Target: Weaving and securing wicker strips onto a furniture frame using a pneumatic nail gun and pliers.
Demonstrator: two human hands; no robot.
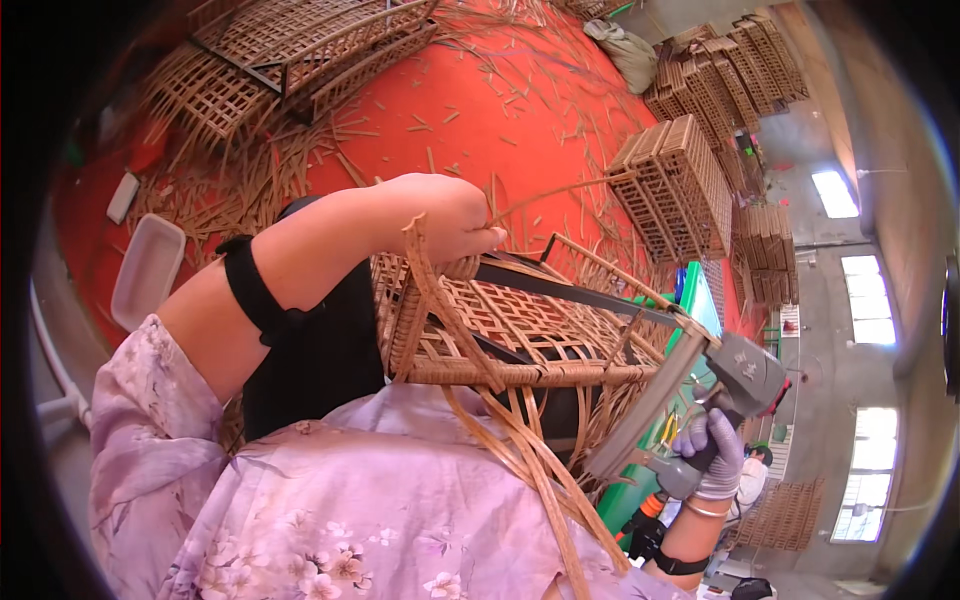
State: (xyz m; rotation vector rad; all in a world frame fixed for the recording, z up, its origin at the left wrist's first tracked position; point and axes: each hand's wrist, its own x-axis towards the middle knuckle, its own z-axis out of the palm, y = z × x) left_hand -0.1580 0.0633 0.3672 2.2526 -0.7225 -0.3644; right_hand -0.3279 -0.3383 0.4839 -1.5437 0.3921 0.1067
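1. So the left arm is held out over the lap, bent at the elbow. The left grip (452,218) is curled beside the far-left corner of the woven basket (520,375); a thin strip is met there, but whether it's actually pinched can't be told.
2. The right grip (722,468), gloved, is wrapped round the handle of a grey nail gun (745,375), with the forearm raised from the lower right.
3. The basket is propped at the lap, rim toward the body. Its right end is partly blocked by the gun's long grey bar.
4. Loose cane strips (535,465) are hung over the near rim and down across the flowery clothing (330,520), kinda in the way.
5. The red floor (545,110) is littered with cane scraps (265,190). A big woven frame (300,60) is parked upper left, and woven panels (690,190) are stacked off to the right.
6. Container-wise, a white tub (148,272) is left on the left side, its pale inside showing.
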